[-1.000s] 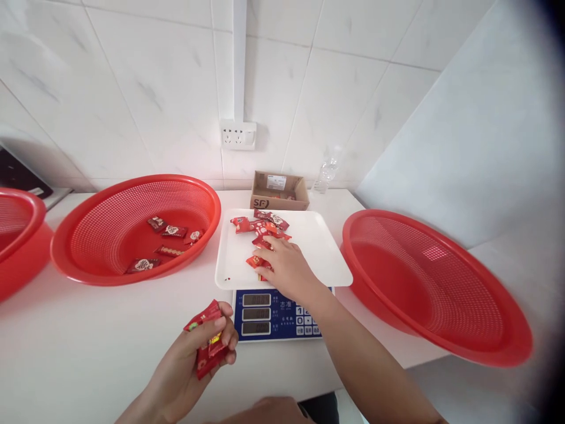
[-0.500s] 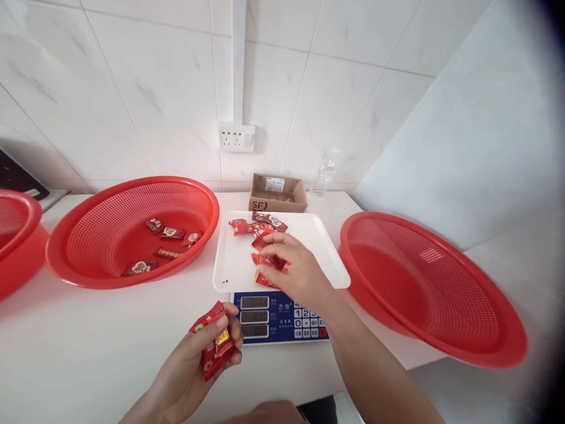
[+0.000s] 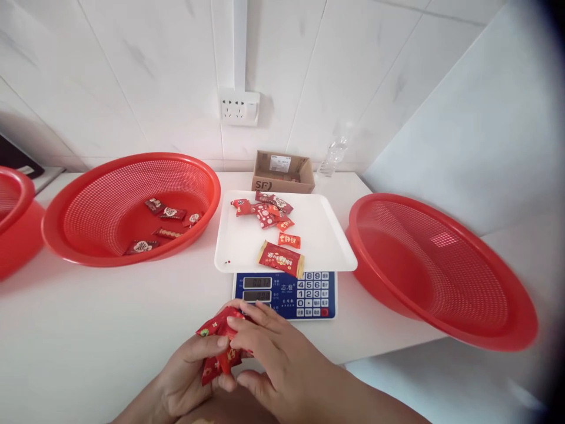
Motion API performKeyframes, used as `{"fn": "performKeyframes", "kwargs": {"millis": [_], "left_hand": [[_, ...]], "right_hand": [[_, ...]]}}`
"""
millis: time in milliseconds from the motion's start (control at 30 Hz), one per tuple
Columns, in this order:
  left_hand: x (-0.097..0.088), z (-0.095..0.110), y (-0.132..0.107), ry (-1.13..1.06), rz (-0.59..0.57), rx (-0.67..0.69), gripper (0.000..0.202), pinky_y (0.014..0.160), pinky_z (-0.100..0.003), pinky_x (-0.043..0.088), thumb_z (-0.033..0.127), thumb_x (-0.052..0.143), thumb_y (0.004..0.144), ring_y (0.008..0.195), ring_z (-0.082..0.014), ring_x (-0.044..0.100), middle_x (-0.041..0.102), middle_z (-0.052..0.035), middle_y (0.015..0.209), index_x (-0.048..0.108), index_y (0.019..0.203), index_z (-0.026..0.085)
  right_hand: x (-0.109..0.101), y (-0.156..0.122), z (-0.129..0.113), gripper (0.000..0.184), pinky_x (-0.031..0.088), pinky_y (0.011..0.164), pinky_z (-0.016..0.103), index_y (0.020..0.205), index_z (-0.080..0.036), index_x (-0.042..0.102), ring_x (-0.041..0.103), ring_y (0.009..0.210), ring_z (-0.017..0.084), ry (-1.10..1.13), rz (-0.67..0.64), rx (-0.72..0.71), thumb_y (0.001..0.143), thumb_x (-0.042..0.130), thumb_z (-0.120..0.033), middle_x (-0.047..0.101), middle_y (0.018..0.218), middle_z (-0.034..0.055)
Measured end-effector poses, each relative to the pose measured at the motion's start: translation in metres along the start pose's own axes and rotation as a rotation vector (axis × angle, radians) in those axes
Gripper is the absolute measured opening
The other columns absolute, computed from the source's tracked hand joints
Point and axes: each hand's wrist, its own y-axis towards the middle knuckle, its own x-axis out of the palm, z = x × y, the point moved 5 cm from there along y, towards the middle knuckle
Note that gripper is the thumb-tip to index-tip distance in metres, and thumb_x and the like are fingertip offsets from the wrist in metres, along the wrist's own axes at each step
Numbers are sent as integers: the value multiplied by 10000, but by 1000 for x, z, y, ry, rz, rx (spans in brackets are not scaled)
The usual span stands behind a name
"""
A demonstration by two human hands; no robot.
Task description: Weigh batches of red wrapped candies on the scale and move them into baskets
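Observation:
My left hand (image 3: 189, 365) is closed around several red wrapped candies (image 3: 214, 368) in front of the scale. My right hand (image 3: 282, 359) has come over against them, its fingers curled on a red candy packet pressed to the bunch; the fingers partly hide it. Beyond both hands, the white tray (image 3: 324, 235) of a blue digital scale (image 3: 286, 288) carries a large red and gold packet (image 3: 282, 258), a small red candy (image 3: 289, 240) and a heap of red packets (image 3: 266, 215) towards the back left.
Left of the scale stands a red basket (image 3: 88, 200) with several candy packets inside, another red basket (image 3: 13, 229) beyond it. To the right is a third red basket (image 3: 498, 265). A small cardboard box (image 3: 282, 182) and a clear plastic bottle (image 3: 335, 154) stand behind the tray.
My right hand has moved from the tray back to my left hand with a red candy packet. The large red and gold packet on the tray is now uncovered. The view has tilted slightly down.

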Motion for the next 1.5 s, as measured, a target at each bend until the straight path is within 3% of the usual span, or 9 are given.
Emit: {"fn": "performKeyframes", "kwargs": {"millis": [167,300,433,633,933,1000,1200,1400,1500], "left_hand": [[-2,-6,-2,36,-26,-23,400,474,-166,506,236,787,616,595,-148,659,676,-48,671,662,988,159],[4,-5,-3,33,-78,-17,383,442,-150,489,190,775,566,534,-120,627,685,-54,681,659,928,144],[9,-2,-3,-18,-198,20,369,444,-178,526,137,732,606,649,-150,677,704,-55,952,634,955,206],[19,-1,-3,4,-354,3,344,460,-180,538,107,699,632,740,-183,690,668,-77,1071,612,952,200],[19,1,-1,114,-278,41,376,503,-204,542,112,696,644,775,-183,682,631,-78,1172,606,993,221],[19,3,-3,129,-265,82,376,522,-219,541,123,717,636,743,-170,680,621,-67,1190,605,979,232],[22,1,-11,142,-233,56,544,503,-251,463,189,796,528,638,-193,658,626,-87,1082,599,1033,234],[18,-2,-8,66,-291,141,415,671,-304,473,170,830,422,910,-251,610,582,-57,1082,607,770,205],[20,-3,-8,87,-356,119,417,665,-292,449,169,839,402,803,-198,596,595,-54,988,600,743,191]], "right_hand": [[2,-3,-5,419,264,1167,350,1319,-126,490,339,1391,156,103,-85,21,904,501,-187,545,1385,107],[-12,-6,-7,465,316,1140,332,1318,-189,511,468,1304,157,122,-58,-19,899,564,-384,600,1329,71],[-37,-16,18,431,384,1093,444,1250,-239,579,434,1334,225,-104,151,48,897,526,-481,592,1337,74],[-68,-22,68,298,506,920,486,1179,-262,640,562,1157,269,-438,376,305,914,505,-288,662,1207,67],[-84,-20,46,143,549,738,358,888,-240,637,667,857,203,-283,653,205,905,496,-219,726,879,53],[-78,-21,33,109,551,705,302,862,-239,608,686,829,175,-181,590,162,885,509,-201,732,892,44],[-32,-19,11,168,525,713,231,830,-235,597,686,796,116,162,89,163,795,509,-96,737,898,-24],[-20,-22,8,163,513,733,216,835,-238,610,675,816,101,297,-45,183,803,528,-101,729,918,-33],[-31,-23,8,105,520,772,229,849,-251,634,683,846,111,308,-80,98,831,562,-176,734,917,-30]]}}
